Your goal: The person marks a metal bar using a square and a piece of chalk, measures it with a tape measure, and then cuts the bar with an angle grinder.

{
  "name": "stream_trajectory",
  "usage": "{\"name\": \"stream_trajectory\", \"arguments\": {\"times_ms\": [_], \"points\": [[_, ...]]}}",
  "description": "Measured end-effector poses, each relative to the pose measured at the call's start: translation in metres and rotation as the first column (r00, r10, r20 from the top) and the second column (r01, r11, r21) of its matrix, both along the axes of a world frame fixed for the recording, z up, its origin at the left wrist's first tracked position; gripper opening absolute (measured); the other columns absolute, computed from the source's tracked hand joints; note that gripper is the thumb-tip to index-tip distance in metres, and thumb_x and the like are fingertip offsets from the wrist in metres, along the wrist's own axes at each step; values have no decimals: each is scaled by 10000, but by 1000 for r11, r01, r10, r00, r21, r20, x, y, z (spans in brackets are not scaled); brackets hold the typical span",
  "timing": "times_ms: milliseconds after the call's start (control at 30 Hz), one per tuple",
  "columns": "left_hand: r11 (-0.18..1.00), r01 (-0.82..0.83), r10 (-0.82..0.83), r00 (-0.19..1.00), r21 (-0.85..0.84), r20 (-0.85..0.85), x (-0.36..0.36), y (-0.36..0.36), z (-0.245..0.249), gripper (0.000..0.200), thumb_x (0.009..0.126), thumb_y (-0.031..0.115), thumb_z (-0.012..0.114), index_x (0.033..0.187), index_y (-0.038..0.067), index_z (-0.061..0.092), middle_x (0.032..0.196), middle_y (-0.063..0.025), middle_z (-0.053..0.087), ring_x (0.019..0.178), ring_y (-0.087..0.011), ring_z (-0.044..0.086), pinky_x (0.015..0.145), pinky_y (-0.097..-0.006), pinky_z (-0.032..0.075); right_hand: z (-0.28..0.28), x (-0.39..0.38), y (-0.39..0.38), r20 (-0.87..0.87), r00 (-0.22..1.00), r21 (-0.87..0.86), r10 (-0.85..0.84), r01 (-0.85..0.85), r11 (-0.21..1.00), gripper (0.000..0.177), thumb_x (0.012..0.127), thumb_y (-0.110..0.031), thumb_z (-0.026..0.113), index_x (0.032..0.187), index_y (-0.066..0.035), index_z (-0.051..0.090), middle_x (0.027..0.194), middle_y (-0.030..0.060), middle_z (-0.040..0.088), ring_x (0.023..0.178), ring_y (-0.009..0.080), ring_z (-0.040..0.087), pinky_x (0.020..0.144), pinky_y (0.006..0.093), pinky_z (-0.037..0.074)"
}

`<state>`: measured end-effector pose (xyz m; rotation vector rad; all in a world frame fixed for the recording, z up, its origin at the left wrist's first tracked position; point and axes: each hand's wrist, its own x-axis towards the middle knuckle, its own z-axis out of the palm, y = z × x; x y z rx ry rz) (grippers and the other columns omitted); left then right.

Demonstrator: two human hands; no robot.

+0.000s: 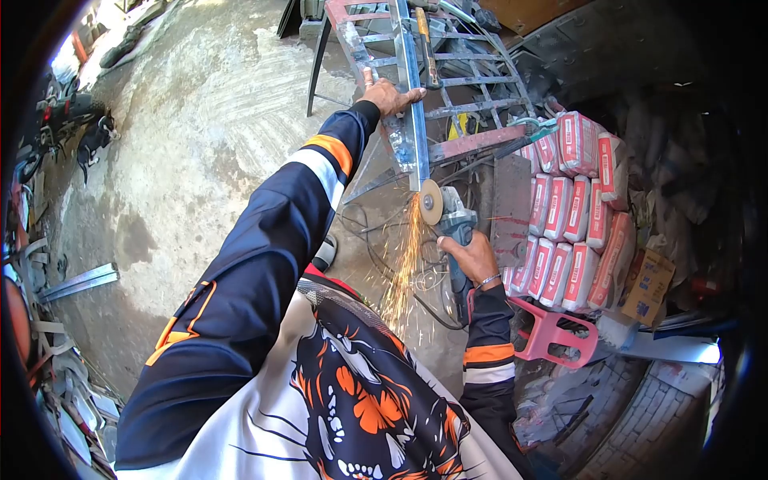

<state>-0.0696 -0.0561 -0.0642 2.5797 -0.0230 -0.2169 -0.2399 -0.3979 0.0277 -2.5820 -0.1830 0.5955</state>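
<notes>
My right hand (474, 258) is wrapped round the body of an angle grinder (458, 222). The grinder's round disc (431, 202) meets the lower end of a long metal bar (415, 120), and orange sparks (406, 268) spray downward from there. Farther up, my left hand (388, 98) grips that bar against a metal rack (480, 82), its fingers partly hidden. A hammer (426, 48) with a yellowish handle lies on the rack, just right of the bar.
Red and white bags (566, 208) are stacked at the right, with a pink plastic stool (558, 334) and a cardboard box (648, 286) below. Cables (370, 232) trail over the concrete floor (216, 136). Metal profiles (78, 282) lie at the left.
</notes>
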Motion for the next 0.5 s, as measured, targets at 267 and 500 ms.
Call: {"name": "stream_trajectory", "arguments": {"times_ms": [267,500], "points": [[999,-46,46,997,0,-54,9,-1,-7,755,948,804,217,1406,336,594,1143,-299,662,1286,-441,548,1160,-658,-106,20,-3,12,-92,996,-4,-18,18,1000,600,714,-465,772,907,96,681,881,288,703,865,425,702,789,452,537],[998,-40,39,999,-55,-10,3,0,-9,893,938,816,224,1358,151,648,1157,-310,654,1293,-436,543,1163,-649,-116,10,0,6,-95,995,6,-26,27,1000,597,718,-466,768,911,93,688,887,290,706,870,422,704,788,454,536]]}}
